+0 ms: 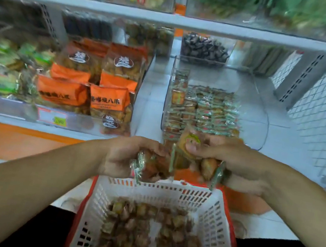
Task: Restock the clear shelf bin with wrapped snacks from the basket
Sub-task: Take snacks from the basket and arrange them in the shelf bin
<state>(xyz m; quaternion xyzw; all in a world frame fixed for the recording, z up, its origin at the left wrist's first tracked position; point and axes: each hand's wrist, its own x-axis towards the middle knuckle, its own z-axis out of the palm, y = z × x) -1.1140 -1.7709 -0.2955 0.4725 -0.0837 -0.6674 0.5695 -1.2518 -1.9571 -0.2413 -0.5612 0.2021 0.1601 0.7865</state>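
**Both hands full of wrapped snacks between basket and bin**

The left hand [124,155] is curled around a clutch of wrapped snacks [148,167], fingers closed over the brown pieces with crinkled wrapper ends poking out below the palm. The right hand [235,163] grips a second bunch [194,150] — the thumb presses on a packet with an orange-and-green label at the top, and more wrapped pieces hang under the fingers. The two hands sit close together, almost touching, above the far rim of the basket [215,216].

The basket is white plastic lattice with a red rim, held low in front of the person; its floor is covered with a loose heap of the same brown wrapped pieces [152,235].

Just beyond the hands, on the white shelf [281,130], stands the clear shelf bin [168,94]. Its left portion holds neat rows of small packets [205,109] stacked side by side, while its right portion shows bare shelf through the clear wall.

Left of the bin, another clear tray carries orange snack bags [91,81] with white lettering, and blurred green packets [4,75] lie farther left. A tub of dark pieces [202,48] sits at the back — the upper shelf's goods are too blurred to make out.
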